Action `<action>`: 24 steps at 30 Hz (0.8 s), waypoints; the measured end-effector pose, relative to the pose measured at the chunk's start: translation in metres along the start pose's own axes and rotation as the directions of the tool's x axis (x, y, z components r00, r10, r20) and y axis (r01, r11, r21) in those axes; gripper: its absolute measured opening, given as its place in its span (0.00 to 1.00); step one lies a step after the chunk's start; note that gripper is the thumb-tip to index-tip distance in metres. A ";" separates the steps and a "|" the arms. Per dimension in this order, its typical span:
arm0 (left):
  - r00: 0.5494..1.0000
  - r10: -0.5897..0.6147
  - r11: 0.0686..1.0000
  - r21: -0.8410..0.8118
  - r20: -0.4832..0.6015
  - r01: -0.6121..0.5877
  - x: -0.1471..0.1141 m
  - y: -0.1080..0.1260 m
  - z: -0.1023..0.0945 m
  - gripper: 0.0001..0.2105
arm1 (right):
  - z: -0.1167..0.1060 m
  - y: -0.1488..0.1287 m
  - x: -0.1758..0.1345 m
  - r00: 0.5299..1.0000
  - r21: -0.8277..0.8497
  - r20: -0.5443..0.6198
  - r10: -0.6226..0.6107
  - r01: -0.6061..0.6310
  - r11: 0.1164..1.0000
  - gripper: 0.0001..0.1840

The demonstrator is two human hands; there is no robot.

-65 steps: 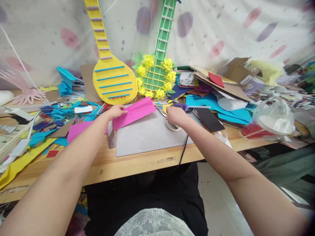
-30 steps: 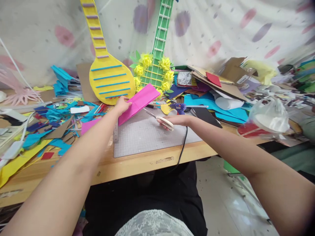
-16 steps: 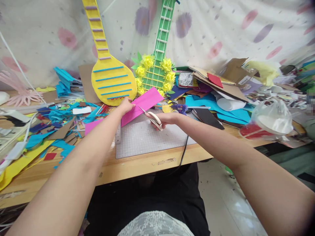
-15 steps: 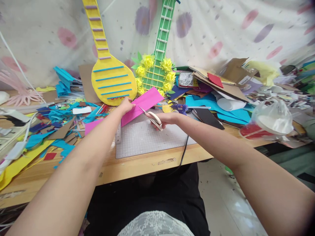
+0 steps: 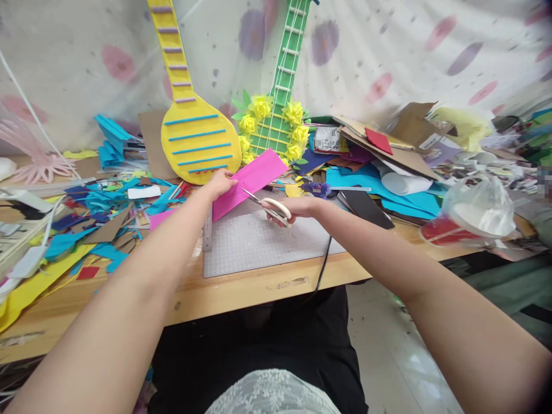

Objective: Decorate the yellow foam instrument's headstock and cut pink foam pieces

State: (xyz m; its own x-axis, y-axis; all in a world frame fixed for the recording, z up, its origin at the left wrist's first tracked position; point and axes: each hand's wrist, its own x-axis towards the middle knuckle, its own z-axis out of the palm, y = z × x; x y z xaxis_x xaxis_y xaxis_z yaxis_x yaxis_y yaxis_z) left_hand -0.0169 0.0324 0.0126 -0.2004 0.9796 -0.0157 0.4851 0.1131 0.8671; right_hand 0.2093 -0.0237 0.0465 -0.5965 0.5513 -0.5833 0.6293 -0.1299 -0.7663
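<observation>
A pink paper strip (image 5: pixel 254 181) is gripped at its left side by my left hand (image 5: pixel 223 183), whose fingers are closed on it. White-handled scissors (image 5: pixel 278 208) are in my right hand (image 5: pixel 293 208), with the blades pointing up and left over the strip's lower edge. I cannot tell whether the blades are cutting into it. Below lies a grey cutting mat (image 5: pixel 259 241) with a ruler (image 5: pixel 207 233) at its left edge. Another pink piece (image 5: pixel 160 219) shows behind my left forearm.
A yellow paper instrument (image 5: pixel 200 135) and a green one (image 5: pixel 278 115) with yellow flowers lean at the back. Blue scraps (image 5: pixel 95 204) litter the left. A glue gun (image 5: pixel 317 188), black phone (image 5: pixel 366 208) and bagged red cup (image 5: pixel 452 221) are on the right.
The scissors in my right hand have turned slightly and shifted a little right. My left hand and the pink paper strip stay almost where they were.
</observation>
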 end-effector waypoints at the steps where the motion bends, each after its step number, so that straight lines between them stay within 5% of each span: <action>1: 1.000 0.004 1.000 -0.007 0.010 -0.004 -0.001 0.002 -0.003 0.10 | -0.003 0.002 -0.003 1.000 -0.008 -0.010 -0.022 0.022 1.000 0.29; 6: 0.998 0.046 0.973 -0.226 0.037 -0.037 -0.001 0.024 -0.028 0.10 | -0.017 0.016 -0.017 0.986 0.053 -0.069 -0.153 0.157 0.986 0.22; 11: 0.964 0.228 0.922 -0.290 -0.134 -0.258 0.005 0.075 -0.063 0.14 | -0.017 0.021 -0.020 0.960 0.112 -0.118 -0.254 0.267 0.957 0.21; 18: 0.876 0.393 0.866 -0.209 -0.278 -0.455 0.003 0.143 -0.099 0.17 | -0.013 0.020 -0.014 0.929 0.197 -0.173 -0.326 0.357 0.913 0.20; 23: 0.795 0.556 0.802 -0.096 -0.242 -0.590 -0.011 0.171 -0.120 0.15 | -0.011 0.021 -0.015 0.916 0.253 -0.256 -0.310 0.372 0.893 0.18; 24: 0.808 0.545 0.819 -0.067 -0.222 -0.570 -0.015 0.177 -0.124 0.15 | -0.011 0.022 -0.014 0.914 0.272 -0.269 -0.305 0.376 0.886 0.18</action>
State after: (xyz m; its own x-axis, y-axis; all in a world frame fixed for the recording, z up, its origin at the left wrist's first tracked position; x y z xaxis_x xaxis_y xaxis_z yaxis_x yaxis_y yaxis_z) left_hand -0.0334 0.0174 0.2282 -0.0862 0.8168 0.5704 0.4544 -0.4773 0.7521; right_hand 0.2373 -0.0247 0.0405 -0.6029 0.7649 -0.2266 0.1976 -0.1320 -0.9713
